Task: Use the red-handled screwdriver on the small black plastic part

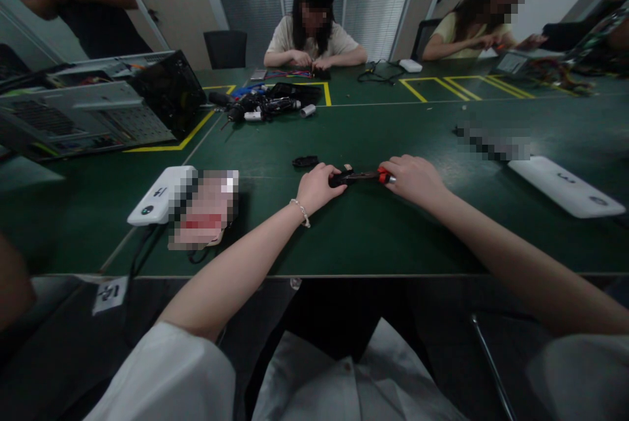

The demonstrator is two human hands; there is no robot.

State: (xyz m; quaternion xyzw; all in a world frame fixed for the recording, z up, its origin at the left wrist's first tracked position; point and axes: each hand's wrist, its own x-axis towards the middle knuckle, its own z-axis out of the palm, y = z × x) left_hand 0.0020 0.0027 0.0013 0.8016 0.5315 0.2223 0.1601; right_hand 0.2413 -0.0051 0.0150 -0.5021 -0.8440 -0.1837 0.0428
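Observation:
My left hand (318, 186) is closed around a small black part (339, 179) on the green table (363, 231). My right hand (413, 179) grips a screwdriver (376, 177) with a red collar, whose shaft points left into the black part. Both hands rest on the table near its middle. A separate small black piece (304, 161) lies just beyond my left hand. A bead bracelet (301, 210) circles my left wrist.
A white device (156, 195) with a cable lies left, another white device (565, 186) right. An open computer case (98, 103) stands at the far left. A heap of black parts and tools (265, 105) lies mid-table. Two people work at the far side; a third person stands far left.

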